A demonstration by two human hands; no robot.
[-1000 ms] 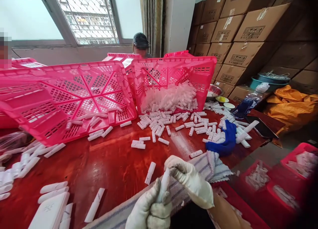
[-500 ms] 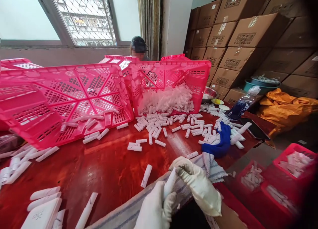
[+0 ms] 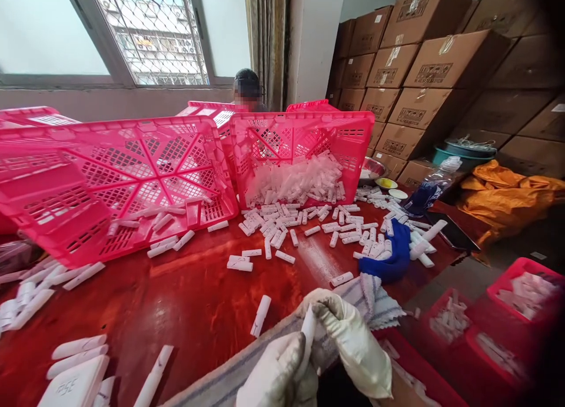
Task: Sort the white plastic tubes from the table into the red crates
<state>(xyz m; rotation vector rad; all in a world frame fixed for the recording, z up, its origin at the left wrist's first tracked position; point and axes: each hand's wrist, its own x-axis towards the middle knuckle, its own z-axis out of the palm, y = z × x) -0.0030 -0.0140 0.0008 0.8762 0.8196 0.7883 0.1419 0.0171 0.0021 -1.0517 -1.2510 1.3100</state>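
Observation:
Both my hands wear whitish gloves, with dark smudges on the fingertips. My left hand is closed around the lower part of a slim white tube, which stands tilted upward. At the tube's upper end, the fingers of my right hand are pinched against it. A striped towel lies under the hands along the table's front edge. Just left of them, a single white tube rests on the red table. Another tube lies beyond the right hand.
Pink crates lie on their sides at the back, one crate spilling small white tubes. A blue cloth, a bottle and a white power bank are on the table. Red bins stand right; cartons behind.
My left fingers have shifted along the tube, and it has turned more upright. The right hand keeps its pinch at the top, slightly lower in view.

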